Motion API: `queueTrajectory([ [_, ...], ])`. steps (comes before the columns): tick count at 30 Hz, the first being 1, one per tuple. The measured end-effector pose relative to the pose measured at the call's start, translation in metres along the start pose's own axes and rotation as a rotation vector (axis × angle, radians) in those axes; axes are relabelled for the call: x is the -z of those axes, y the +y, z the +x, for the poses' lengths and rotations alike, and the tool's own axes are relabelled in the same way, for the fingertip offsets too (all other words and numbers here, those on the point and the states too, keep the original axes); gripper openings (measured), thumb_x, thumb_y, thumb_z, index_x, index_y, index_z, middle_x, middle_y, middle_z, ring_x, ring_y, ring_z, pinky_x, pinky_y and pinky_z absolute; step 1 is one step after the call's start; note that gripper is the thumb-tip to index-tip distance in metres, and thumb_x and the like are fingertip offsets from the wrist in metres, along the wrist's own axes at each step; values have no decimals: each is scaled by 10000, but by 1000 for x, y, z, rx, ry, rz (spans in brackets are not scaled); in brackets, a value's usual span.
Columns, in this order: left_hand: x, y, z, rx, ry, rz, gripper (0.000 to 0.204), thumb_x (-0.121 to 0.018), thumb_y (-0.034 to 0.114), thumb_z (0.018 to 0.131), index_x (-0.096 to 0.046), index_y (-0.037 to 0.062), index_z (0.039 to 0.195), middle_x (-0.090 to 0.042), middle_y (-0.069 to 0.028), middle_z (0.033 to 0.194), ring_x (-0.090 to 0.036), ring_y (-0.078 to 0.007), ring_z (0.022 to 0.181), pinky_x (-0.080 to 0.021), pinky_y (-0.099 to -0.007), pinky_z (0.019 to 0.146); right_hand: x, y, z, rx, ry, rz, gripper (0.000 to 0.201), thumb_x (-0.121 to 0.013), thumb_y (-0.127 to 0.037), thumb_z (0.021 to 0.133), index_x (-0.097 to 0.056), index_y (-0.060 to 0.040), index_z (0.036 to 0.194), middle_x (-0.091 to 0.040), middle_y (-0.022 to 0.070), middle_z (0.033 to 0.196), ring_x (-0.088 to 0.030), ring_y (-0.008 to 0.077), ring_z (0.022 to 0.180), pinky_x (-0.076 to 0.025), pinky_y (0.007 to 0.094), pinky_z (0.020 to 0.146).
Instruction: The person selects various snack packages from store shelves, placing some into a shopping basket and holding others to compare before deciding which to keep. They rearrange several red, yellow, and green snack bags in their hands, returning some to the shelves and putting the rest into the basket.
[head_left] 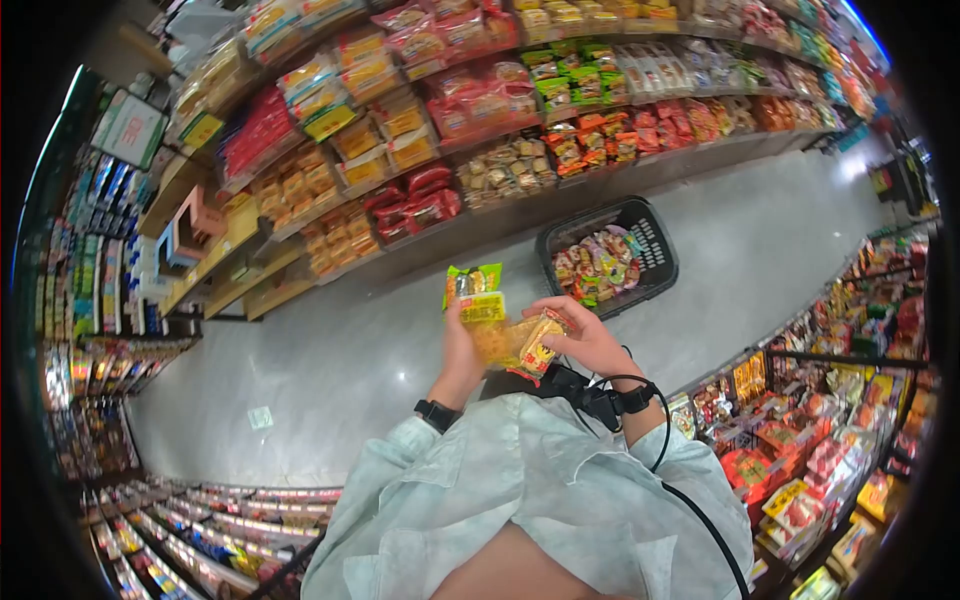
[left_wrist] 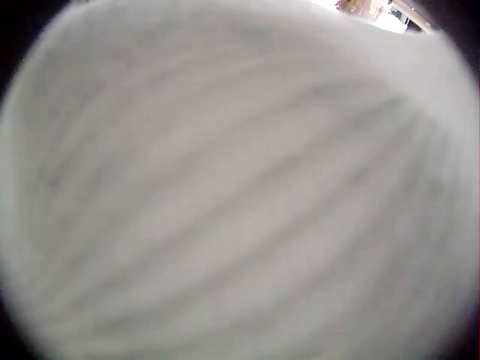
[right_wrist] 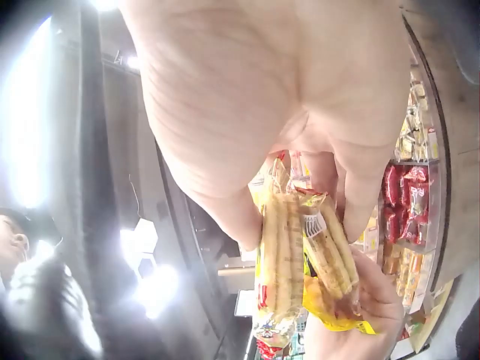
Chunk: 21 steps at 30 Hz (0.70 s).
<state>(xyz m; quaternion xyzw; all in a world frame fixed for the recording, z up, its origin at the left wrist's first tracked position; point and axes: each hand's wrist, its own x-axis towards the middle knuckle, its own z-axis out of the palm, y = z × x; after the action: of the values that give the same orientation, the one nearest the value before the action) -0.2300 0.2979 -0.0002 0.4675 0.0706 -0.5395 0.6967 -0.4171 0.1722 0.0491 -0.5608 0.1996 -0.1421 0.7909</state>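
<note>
My left hand [head_left: 459, 350] grips a yellow snack packet [head_left: 484, 318] in front of the chest. A green packet [head_left: 484, 276] with a dark front sticks out beyond its top. Beside it, my right hand [head_left: 592, 347] pinches a clear snack packet [head_left: 541, 346] with red and yellow print, thumb on the front. The right wrist view shows long, pale layered pieces inside this packet [right_wrist: 280, 255], held below the palm. Next to it there is a second wrapped piece [right_wrist: 330, 259], with the left hand [right_wrist: 367, 322] behind. Pale, folded cloth [left_wrist: 240, 187] fills nearly all the left wrist view.
A black basket [head_left: 655, 285] with several small packets inside stands on the grey floor [head_left: 330, 390], ahead and to the right. Long shelves [head_left: 500, 218] of bagged snacks curve across the far side. More packed racks [head_left: 800, 455] stand close on the right. A black cable [head_left: 700, 510] hangs from the right wrist.
</note>
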Motion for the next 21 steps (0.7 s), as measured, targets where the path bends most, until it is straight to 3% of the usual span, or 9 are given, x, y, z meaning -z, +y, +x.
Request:
queueTrajectory([
  [5, 35, -3, -3, 36, 28, 19, 522, -460, 551, 990, -545, 82, 1205, -631, -85, 971, -670, -281, 905, -542, -412, 801, -11, 2, -36, -41, 183, -48, 415, -667, -56, 939, -509, -43, 1323, -623, 84, 1302, -564, 160, 1220, -458, 332, 1048],
  [9, 64, -18, -14, 171, -84, 35, 504, -466, 554, 991, -552, 103, 1198, -627, -66, 979, -643, -231, 817, -524, -379, 710, -12, 10, -77, -54, 361, -50, 426, -651, -62, 950, -478, -68, 1339, -621, 99, 1318, -567, 182, 1232, -459, 341, 1043],
  [13, 70, -30, -26, 257, -125, 156, 459, -444, 458, 1029, -559, 86, 1273, -670, -72, 1092, -663, -198, 967, -540, -354, 811, -12, 13, -120, -50, 557, 7, 383, -616, -45, 934, -468, -98, 1283, -592, 132, 1336, -579, 191, 1191, -454, 340, 1046],
  [15, 67, -34, -31, 298, -145, 246, 452, -450, 435, 1031, -556, 74, 1281, -667, -66, 1118, -653, -185, 1008, -536, -348, 836, -6, 19, -135, -32, 608, 83, 357, -601, -55, 942, -447, -107, 1260, -572, 139, 1343, -596, 195, 1148, -499, 357, 993],
  [17, 56, -39, -37, 327, -189, 305, 463, -449, 532, 1002, -570, 119, 1173, -633, -28, 903, -537, -135, 646, -402, -287, 549, 2, 24, -149, -23, 653, 147, 347, -599, -63, 947, -438, -111, 1251, -568, 143, 1340, -603, 206, 1148, -525, 369, 963],
  [19, 45, -50, -40, 356, -233, 345, 486, -442, 588, 987, -581, 135, 1092, -602, -8, 745, -445, -109, 431, -317, -257, 392, 13, 27, -161, 2, 668, 155, 327, -600, -71, 953, -435, -113, 1232, -566, 146, 1335, -611, 213, 1143, -545, 378, 936],
  [21, 32, -62, -37, 386, -280, 369, 512, -429, 605, 984, -587, 120, 1038, -576, -7, 644, -378, -104, 362, -280, -256, 365, 27, 30, -175, 33, 671, 169, 311, -601, -76, 957, -433, -113, 1216, -566, 149, 1332, -617, 221, 1143, -558, 386, 923],
])
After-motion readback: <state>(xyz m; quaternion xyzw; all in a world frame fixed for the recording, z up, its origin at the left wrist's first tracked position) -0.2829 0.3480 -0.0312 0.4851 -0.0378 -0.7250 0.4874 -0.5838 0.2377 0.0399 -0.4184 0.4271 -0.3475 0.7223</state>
